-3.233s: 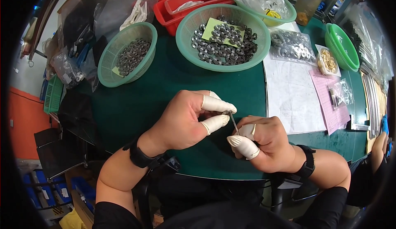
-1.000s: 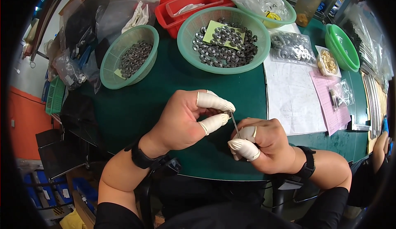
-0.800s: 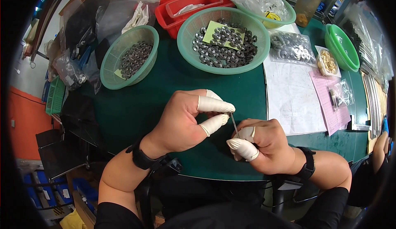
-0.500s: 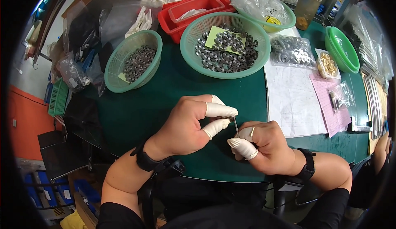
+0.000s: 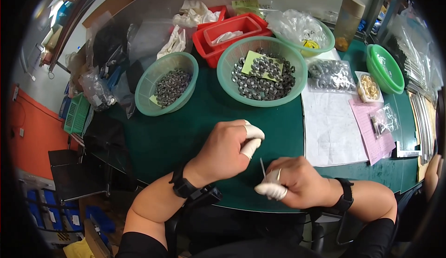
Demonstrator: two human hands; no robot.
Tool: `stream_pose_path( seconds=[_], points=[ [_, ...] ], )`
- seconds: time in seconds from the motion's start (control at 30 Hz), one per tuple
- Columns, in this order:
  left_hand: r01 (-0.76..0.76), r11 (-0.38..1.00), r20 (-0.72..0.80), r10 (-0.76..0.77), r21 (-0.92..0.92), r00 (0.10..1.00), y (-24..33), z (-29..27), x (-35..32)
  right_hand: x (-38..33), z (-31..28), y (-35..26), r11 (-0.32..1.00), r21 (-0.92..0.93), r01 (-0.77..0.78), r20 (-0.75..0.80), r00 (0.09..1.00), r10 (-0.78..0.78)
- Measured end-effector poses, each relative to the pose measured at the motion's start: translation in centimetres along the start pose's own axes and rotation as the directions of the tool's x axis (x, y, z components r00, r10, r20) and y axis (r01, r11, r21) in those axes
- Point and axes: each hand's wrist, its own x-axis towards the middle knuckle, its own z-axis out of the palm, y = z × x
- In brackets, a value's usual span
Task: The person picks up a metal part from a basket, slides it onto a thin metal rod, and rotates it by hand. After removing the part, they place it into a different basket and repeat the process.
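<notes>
A thin grey metal pin (image 5: 262, 167) is held upright in the right hand (image 5: 297, 183), above the near edge of the dark green counter (image 5: 186, 132). Compared with half a second ago, the left hand (image 5: 227, 148) is no longer touching the pin: it has been drawn a little away to the left, so a small gap is now seen between the two hands. Earlier, the capped fingertips of the left hand were joined at the top of the pin.

The fingers of the right hand are closed around the lower part of the pin, and a white rubber cot (image 5: 272, 190) is worn on one of them. The fingers of the left hand are curled nearly shut, with two white-capped fingertips (image 5: 253, 139) pressed close together; whether a small part is pinched between them cannot be told.

Behind the hands, a large green mesh basket of grey metal rings (image 5: 262, 72) is placed on the counter, and a smaller green mesh basket of dark small parts (image 5: 167, 88) is placed to its left. A white paper sheet (image 5: 330, 123) and a pink paper slip (image 5: 374, 130) are laid to the right.
</notes>
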Motion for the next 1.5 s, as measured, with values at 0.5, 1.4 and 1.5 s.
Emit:
stream_pose_path(
  seconds=[0.5,1.4,1.5],
  points=[
    [0.139,0.87,-0.572,0.183,0.473,0.799,-4.5,-12.0,0.9,-0.4,-0.6,-0.5,0.947,0.227,-0.23,-0.031,0.97,0.243],
    [-0.023,0.999,0.036,0.024,-0.041,0.999,-0.6,-3.3,10.8,-0.7,-0.7,0.1,0.96,0.194,-0.201,-0.042,0.976,0.213],
    [0.152,0.873,0.111,-0.113,-0.463,0.987,1.5,-3.0,5.3,-0.8,-0.6,0.2,0.965,0.215,-0.148,-0.085,0.982,0.169]
  ],
)
